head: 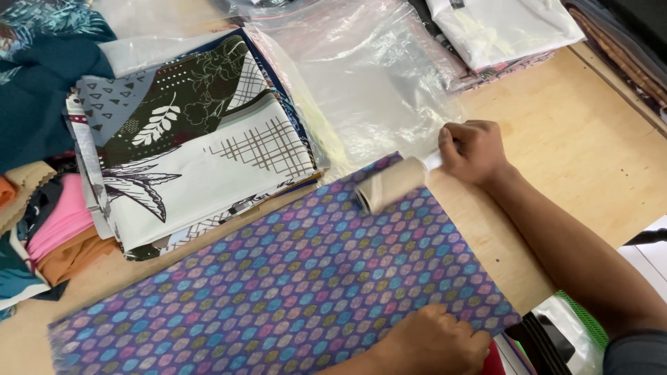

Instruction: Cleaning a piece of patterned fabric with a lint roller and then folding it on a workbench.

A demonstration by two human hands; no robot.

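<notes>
1. Nearest the camera, the person's left hand [432, 342] lay flat on the lower edge of a purple cloth [278, 285], its fingers together and pressing down, gripping nothing.
2. The purple cloth, covered in small blue, pink and olive hexagon shapes, was spread flat and slanted across the pale wooden worktop [577, 146], running from the lower left up towards the middle.
3. At the worktop's near right edge, something green and mesh-like [583, 319] showed below; what it was could not be told.
4. At the cloth's upper edge, a lint roller [390, 183] with a pale, blurred drum rested on the fabric.
5. The right hand [472, 149] held the roller's white handle, its fingers clamped around it, the forearm reaching in from the lower right.
6. To the left of the cloth sat a stack of folded printed fabrics [201, 153] in white, dark green and grey, with leaf and grid patterns.
7. Further left lay pink and orange folded cloths [59, 232] and a teal fabric [42, 76].
8. Beyond the roller lay a clear plastic bag [368, 76], empty and crinkled.
9. Farthest away, at the top right, was a white folded garment in plastic [500, 24].
</notes>
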